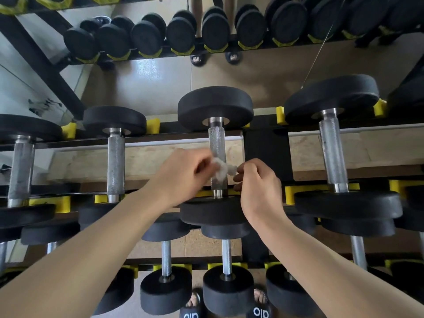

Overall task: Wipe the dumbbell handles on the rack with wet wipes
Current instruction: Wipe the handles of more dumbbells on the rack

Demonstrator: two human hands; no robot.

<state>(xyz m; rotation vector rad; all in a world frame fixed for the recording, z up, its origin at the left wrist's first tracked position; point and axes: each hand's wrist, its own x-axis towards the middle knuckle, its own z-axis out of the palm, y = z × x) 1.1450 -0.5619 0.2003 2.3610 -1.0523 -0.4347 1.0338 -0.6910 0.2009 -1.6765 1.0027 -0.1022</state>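
Observation:
A black dumbbell with a knurled steel handle (216, 140) lies across the middle rack tier, dead centre. A crumpled white wet wipe (222, 168) is wrapped around the lower part of that handle. My left hand (183, 174) pinches the wipe's left end, and my right hand (257, 182) pinches its right end, so the wipe spans the bar between them. Neighbouring steel handles lie to the left (115, 166) and to the right (332, 150) on the same tier.
The black rack with yellow cradles (290, 193) holds more dumbbells on a lower tier (227, 258). A mirror behind reflects a row of dumbbells (181, 34). My feet in black slippers (261, 311) stand on the tiled floor below.

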